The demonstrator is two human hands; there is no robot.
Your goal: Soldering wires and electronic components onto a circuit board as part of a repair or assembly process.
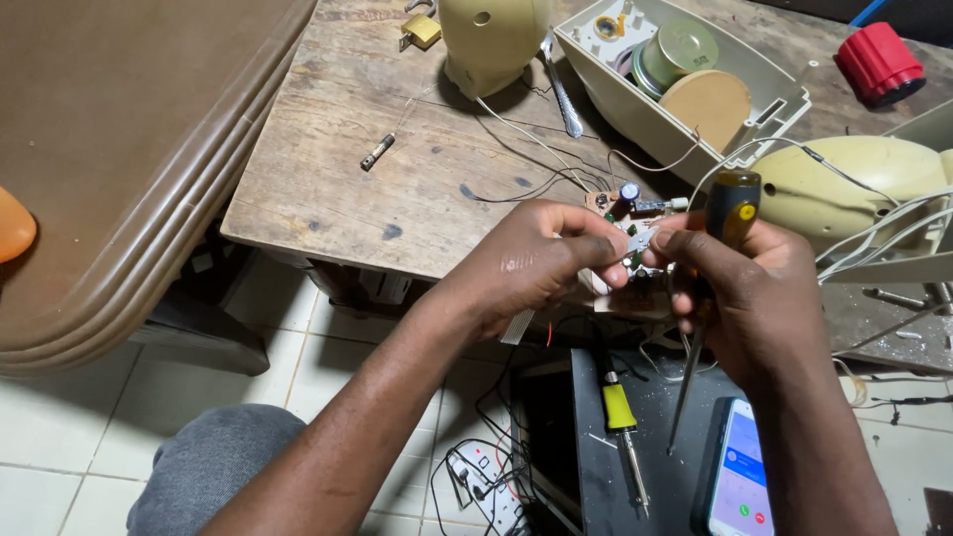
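Observation:
My left hand and my right hand meet over the front edge of a worn wooden table. Between them they hold a small brown circuit board with a blue capacitor and thin wires running off it. Fingers of both hands pinch a small pale part at the board's middle. My right hand also grips a screwdriver with a dark and yellow handle; its shaft points down past my wrist.
An open cream plastic housing with round parts lies at the back. Cream shells, a padlock and a red cap sit nearby. Below are a soldering iron, a phone and a power strip. A brown table stands left.

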